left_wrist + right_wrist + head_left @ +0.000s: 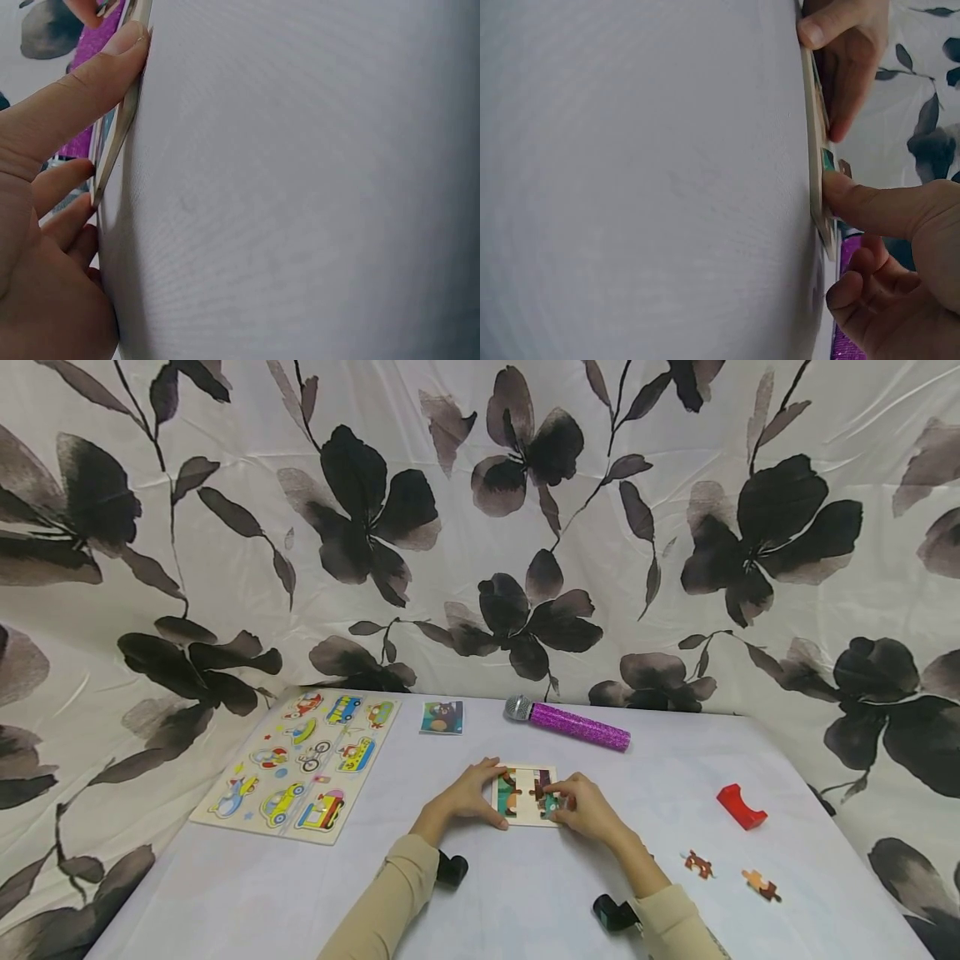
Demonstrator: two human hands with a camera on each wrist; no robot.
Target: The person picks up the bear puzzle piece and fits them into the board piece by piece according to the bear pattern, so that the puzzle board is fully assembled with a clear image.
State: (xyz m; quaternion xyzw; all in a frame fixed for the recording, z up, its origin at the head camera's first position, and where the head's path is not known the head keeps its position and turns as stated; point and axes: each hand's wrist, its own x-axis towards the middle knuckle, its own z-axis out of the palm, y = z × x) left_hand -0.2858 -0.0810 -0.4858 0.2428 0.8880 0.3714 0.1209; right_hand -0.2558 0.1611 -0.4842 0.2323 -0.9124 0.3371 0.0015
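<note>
A small wooden puzzle tray [525, 793] lies on the table between both hands, picture pieces along its left and right sides and a bare pale strip between them. My left hand [471, 792] grips its left side, thumb at the near corner and fingers at the far one. In the left wrist view, the thumb [112, 67] lies along the tray's edge. At the tray's right side, my right hand [588, 810] pinches a jigsaw piece [551, 802] with thumb and fingertips. The right wrist view has that thumb [855, 199] pressing over the tray's edge, other fingers curled.
Two loose jigsaw pieces, one brown [698, 864] and one orange-brown [762, 885], lie at right near a red block [741, 807]. Beyond the tray are a purple glitter microphone [577, 725] and a picture card [442, 717]. A vehicle puzzle board [300, 764] lies left.
</note>
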